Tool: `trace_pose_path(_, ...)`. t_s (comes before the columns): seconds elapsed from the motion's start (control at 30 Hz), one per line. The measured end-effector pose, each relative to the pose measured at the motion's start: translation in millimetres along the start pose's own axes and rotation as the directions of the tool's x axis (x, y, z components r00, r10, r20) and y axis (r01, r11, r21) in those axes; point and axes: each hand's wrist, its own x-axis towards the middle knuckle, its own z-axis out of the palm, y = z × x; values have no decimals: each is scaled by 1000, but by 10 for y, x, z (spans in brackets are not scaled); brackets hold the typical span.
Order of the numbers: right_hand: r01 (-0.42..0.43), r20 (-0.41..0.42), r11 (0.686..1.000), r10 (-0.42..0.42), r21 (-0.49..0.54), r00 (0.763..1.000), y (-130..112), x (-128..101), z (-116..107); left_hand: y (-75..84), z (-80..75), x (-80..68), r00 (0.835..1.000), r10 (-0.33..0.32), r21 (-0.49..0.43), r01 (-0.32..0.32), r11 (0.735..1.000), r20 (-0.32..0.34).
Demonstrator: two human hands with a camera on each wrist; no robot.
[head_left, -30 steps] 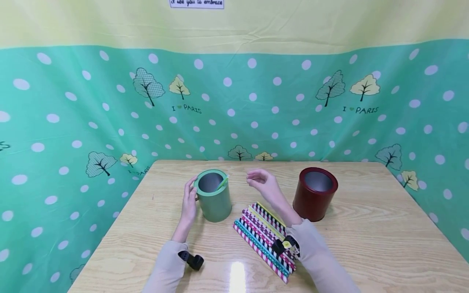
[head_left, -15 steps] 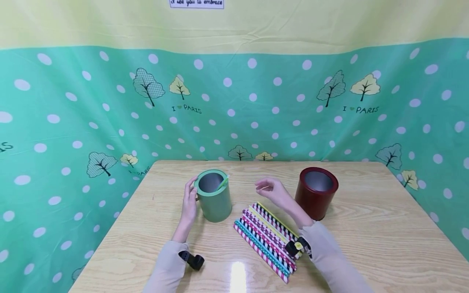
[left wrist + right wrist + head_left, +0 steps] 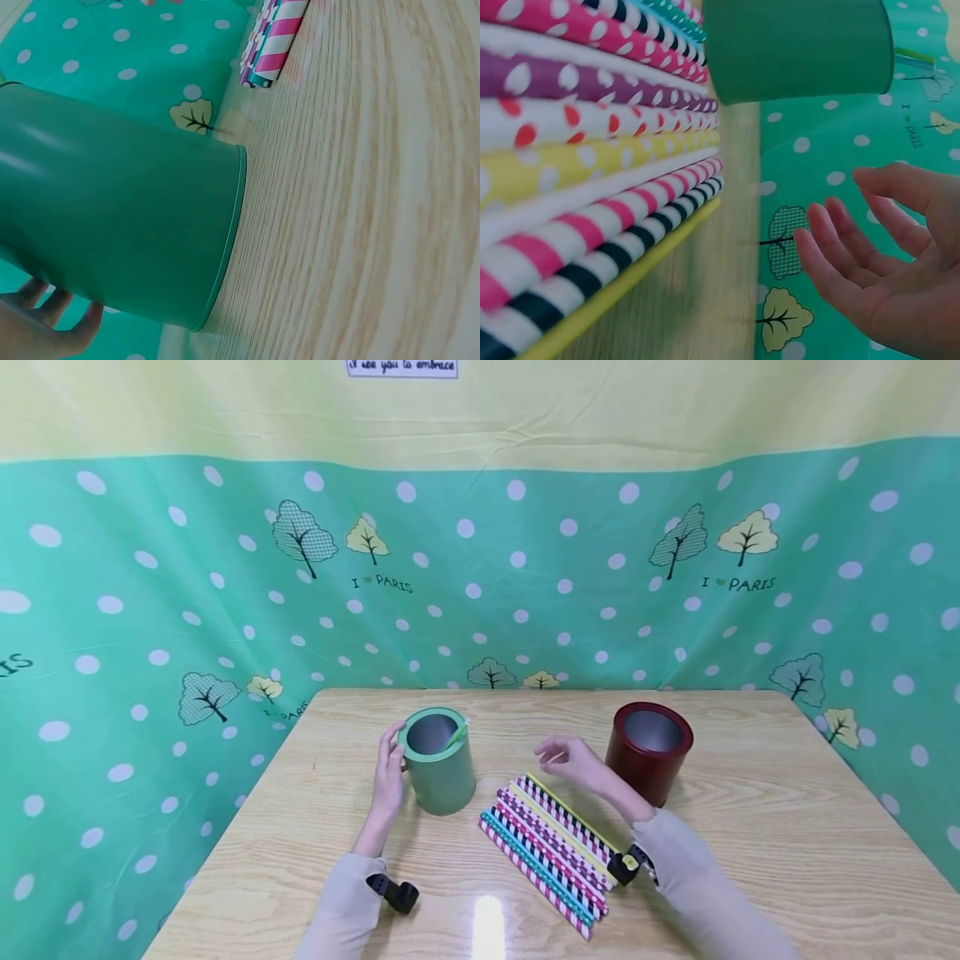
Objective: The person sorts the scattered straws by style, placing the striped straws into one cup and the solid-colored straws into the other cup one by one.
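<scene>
A green can (image 3: 438, 770) stands at the table's left middle, with a green straw (image 3: 455, 734) leaning inside it. My left hand (image 3: 388, 770) cups the can's left side, fingers (image 3: 46, 324) curving round near its rim. My right hand (image 3: 573, 760) hovers empty with fingers loosely spread (image 3: 877, 259), just above the far end of a row of patterned paper straws (image 3: 551, 850), close to a dark red can (image 3: 651, 752). The straws (image 3: 592, 150) lie side by side, flat on the table.
The wooden table (image 3: 765, 827) is walled on three sides by a green dotted cloth (image 3: 525, 577). The red can stands right of centre, its inside bare metal. Black wrist straps (image 3: 393, 893) sit on both sleeves.
My right hand has drifted right and downward, from beside the green can's rim to over the straws' far end near the red can. The left hand and both cans have stayed put.
</scene>
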Motion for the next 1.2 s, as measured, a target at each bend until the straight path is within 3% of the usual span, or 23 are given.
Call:
trace_pose_path(0.2, -9, 70, 997, 14, -72, 997, 90, -16, -16, -20, -3, 5, 1000, 17, 10, -17, 1000, 1)
trace_pose_path(0.5, 62, 163, 983, -33, -171, 986, 231, -60, -44, -37, -6, 10, 1000, 16, 13, -16, 1000, 0)
trace_pose_path(1.2, 31, 244, 979, 19, -202, 970, 392, -130, -88, -36, -17, 0, 1000, 23, 27, -22, 999, -9)
